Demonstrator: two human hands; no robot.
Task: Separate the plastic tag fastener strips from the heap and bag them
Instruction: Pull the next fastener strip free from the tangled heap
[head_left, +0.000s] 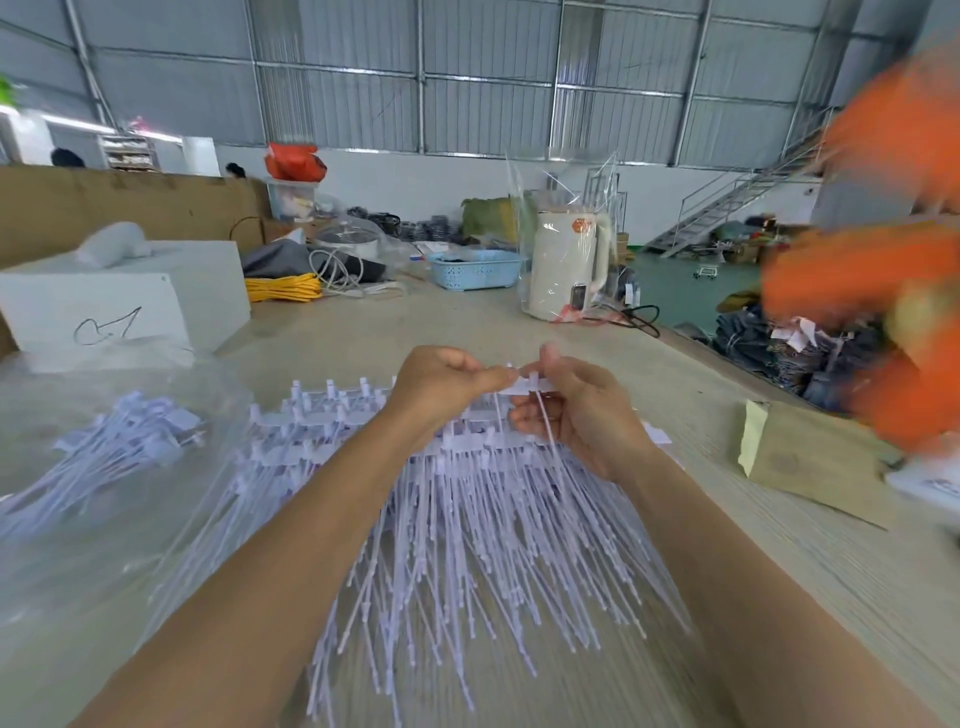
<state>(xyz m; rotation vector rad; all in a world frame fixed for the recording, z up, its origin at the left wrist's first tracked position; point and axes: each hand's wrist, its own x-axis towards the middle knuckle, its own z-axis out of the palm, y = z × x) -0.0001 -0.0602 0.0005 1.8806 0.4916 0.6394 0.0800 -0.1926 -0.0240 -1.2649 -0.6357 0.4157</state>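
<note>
both hands pinch one fastener strip (530, 385) at its bar, left hand (441, 382) at 9 o'clock of right hand (576, 410), above the heap (467, 519); lifting slowly should free tangled tails. bag (119, 441) lies at 9 o'clock.

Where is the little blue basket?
In the head view, the blue basket sits at the far end of the table, just left of the cream kettle wrapped in clear plastic and right of the yellow straps.
</note>
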